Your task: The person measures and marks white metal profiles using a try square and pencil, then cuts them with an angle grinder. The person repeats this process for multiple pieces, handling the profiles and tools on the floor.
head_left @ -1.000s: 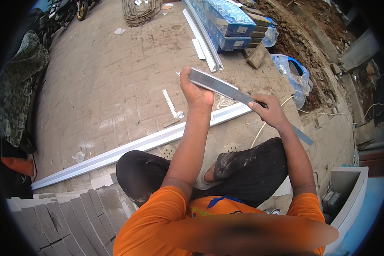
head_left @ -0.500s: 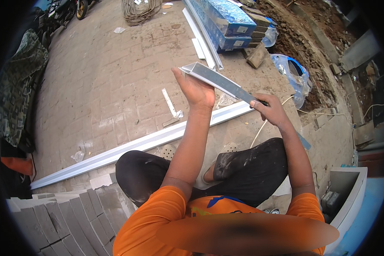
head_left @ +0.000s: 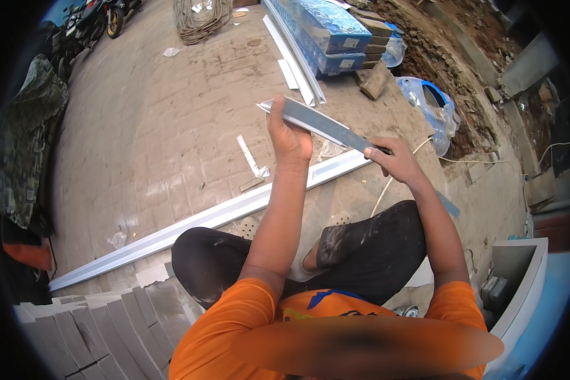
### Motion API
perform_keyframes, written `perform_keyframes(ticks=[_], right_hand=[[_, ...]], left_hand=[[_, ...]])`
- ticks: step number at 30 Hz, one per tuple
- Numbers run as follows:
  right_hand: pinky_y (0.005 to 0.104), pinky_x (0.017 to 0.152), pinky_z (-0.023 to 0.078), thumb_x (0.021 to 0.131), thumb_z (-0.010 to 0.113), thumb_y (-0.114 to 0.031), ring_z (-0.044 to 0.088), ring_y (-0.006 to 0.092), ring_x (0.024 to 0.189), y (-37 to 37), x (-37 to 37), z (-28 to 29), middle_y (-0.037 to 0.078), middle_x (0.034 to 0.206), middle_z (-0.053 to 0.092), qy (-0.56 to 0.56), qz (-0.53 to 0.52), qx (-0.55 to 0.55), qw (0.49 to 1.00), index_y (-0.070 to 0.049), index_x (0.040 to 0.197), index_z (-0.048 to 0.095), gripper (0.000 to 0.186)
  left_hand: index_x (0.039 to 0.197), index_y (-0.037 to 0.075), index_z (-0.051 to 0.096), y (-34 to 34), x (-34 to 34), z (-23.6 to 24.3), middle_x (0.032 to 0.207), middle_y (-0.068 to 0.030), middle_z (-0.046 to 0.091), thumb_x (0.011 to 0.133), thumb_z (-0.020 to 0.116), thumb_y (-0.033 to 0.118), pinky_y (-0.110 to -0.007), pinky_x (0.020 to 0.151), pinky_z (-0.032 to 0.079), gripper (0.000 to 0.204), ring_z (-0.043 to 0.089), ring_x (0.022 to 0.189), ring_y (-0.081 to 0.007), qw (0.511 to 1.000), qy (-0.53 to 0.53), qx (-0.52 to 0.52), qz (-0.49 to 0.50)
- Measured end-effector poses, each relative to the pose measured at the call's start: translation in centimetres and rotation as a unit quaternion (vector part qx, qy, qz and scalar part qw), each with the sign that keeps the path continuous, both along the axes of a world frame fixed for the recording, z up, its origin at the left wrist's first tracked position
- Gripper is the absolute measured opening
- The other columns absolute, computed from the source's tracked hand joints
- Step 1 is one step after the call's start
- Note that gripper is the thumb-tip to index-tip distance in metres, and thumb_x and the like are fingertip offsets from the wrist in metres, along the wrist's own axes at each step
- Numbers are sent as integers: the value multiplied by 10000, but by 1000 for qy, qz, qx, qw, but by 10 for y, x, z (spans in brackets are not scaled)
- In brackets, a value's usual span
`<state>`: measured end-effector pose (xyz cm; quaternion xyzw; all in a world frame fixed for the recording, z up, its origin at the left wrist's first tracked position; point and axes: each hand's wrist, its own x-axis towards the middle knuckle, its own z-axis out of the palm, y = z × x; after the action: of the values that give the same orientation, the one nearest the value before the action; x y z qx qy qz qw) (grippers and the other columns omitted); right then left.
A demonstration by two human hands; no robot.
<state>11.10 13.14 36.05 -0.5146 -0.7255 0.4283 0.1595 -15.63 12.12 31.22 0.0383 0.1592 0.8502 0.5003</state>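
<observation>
My left hand (head_left: 288, 136) grips the upper-left end of a short white profile (head_left: 320, 135) with a long grey flat strip (head_left: 354, 139) lying along it. My right hand (head_left: 389, 158) pinches the grey strip farther down, near a dark part; its far end angles down to the right behind my forearm. Beneath both hands, a long white channel (head_left: 202, 225) lies diagonally across the paving in front of my crossed legs. A small white offcut (head_left: 247, 154) rests beyond it.
Blue boxes (head_left: 329, 31) and white lengths (head_left: 285, 44) lie ahead, beside coiled rope (head_left: 196, 22). Motorbikes and a camouflage cover (head_left: 25, 145) are left; grey blocks (head_left: 88, 335) lower left. Dug soil (head_left: 456, 63), a cable (head_left: 472, 161) and a white box-like trough (head_left: 516, 272) are right.
My left hand loosened with its thumb out half a second ago and is now closed on the piece's end again. Both hands and the piece have shifted slightly left.
</observation>
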Motion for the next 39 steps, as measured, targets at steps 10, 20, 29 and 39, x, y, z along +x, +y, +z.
perform_keyframes(ticks=[10, 20, 29, 39], right_hand=[[330, 756, 577, 950, 789, -376, 707, 148, 767, -9, -1, 17, 138, 1078, 824, 65, -6, 153, 986, -71, 1472, 711, 610], [314, 813, 603, 1140, 661, -274, 732, 124, 961, -29, -41, 36, 97, 1110, 805, 230, -68, 122, 963, -21, 1338, 773, 340], [427, 930, 583, 1034, 757, -316, 754, 340, 1045, -33, -44, 27, 137, 1094, 776, 72, -56, 346, 934, -40, 1194, 776, 319], [443, 945, 558, 992, 806, -381, 740, 338, 1066, -35, -25, 13, 154, 1119, 771, 3, -24, 206, 978, -51, 1154, 794, 368]], left_hand=[[1114, 105, 594, 3, 5, -7, 1015, -65, 640, 1030, 780, 288, -423, 927, 553, 274, 647, 988, -225, 999, 4, -37, 9], [1169, 87, 577, -1, 42, -9, 1079, -80, 624, 1070, 731, 368, -478, 976, 546, 335, 642, 1048, -250, 996, 28, -65, -55], [1146, 89, 583, -11, 59, 3, 1049, -86, 623, 1077, 724, 379, -497, 963, 545, 331, 636, 1020, -270, 995, 13, -53, -82], [1117, 78, 592, -15, 28, 20, 1027, -105, 613, 1067, 595, 560, -487, 924, 532, 484, 616, 990, -281, 999, -42, -20, -28]])
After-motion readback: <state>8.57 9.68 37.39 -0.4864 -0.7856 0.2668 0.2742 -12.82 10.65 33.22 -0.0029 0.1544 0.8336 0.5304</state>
